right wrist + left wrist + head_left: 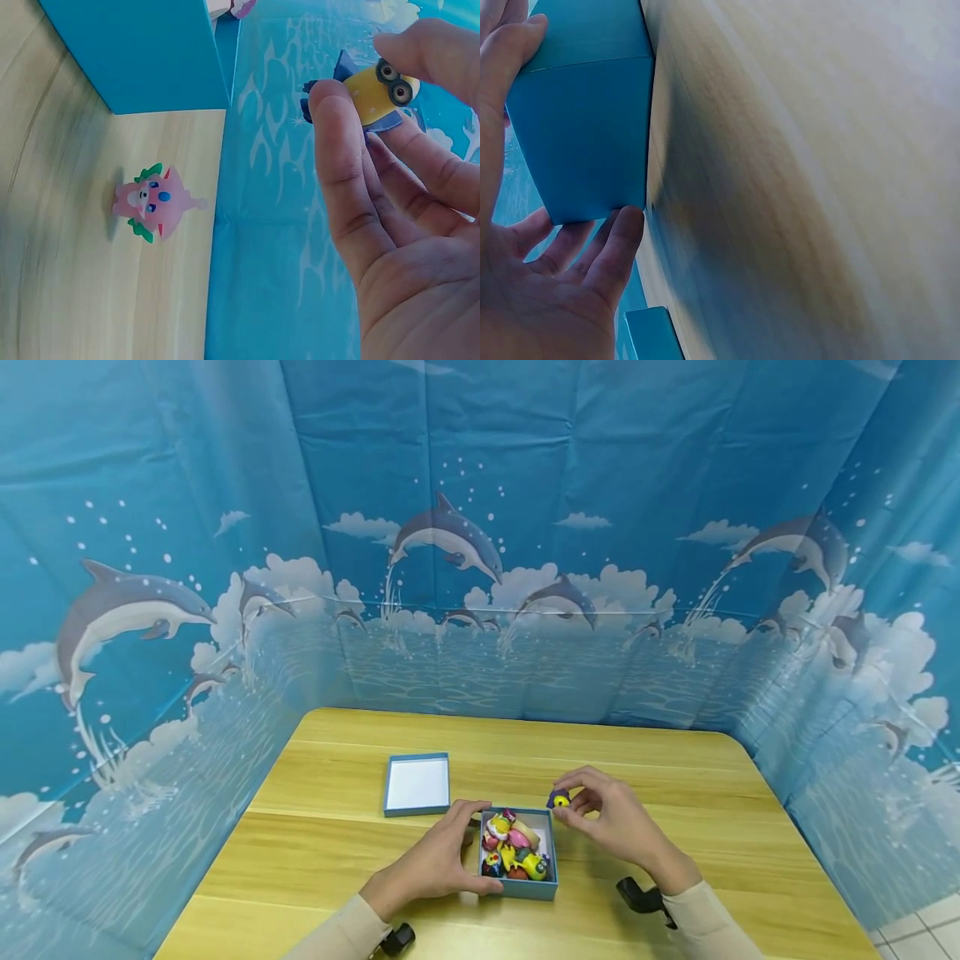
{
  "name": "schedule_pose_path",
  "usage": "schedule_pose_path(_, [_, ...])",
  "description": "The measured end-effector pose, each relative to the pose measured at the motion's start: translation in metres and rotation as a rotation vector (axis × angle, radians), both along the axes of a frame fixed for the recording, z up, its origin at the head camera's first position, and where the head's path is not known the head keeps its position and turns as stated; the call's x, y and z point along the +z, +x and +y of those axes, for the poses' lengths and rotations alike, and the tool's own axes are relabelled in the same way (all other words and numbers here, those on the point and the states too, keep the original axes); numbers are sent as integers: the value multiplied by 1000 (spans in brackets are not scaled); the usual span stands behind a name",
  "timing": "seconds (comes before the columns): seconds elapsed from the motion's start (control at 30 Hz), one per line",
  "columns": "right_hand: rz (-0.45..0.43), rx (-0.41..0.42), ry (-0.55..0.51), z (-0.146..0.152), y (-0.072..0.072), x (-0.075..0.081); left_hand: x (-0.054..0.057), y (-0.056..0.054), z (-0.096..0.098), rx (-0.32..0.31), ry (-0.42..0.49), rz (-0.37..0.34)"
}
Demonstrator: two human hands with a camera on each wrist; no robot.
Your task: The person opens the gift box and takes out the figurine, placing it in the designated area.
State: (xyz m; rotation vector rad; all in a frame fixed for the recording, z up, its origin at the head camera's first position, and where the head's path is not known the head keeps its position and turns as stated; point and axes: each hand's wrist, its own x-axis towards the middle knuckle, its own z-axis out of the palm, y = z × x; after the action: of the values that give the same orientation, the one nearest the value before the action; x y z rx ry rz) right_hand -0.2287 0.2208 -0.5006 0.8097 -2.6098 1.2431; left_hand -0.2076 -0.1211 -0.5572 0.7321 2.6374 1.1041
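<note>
My left hand grips a blue box, thumb at its near corner and fingers at the far side. Inside lie several small toy figures, yellow, pink and red among them. Above the box's far right corner, my right hand pinches a minion figurine between thumb and fingers. The figurine has a yellow body, grey goggles and dark purple-blue parts. In the right wrist view, a pink toy figure with green bits stands on the table beside the box; my right hand hides it from the head view.
A shallow blue lid with a white inside lies on the wooden table, behind and left of the box. Blue dolphin-print curtains stand around the table's back and sides. Black camera mounts sit at both wrists.
</note>
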Motion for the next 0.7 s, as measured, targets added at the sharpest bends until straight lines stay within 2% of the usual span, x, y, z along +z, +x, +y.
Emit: schedule_pose_path(0.7, [-68,-66,-13,10,-2,-2,-1,-2,0,2,-2,-8])
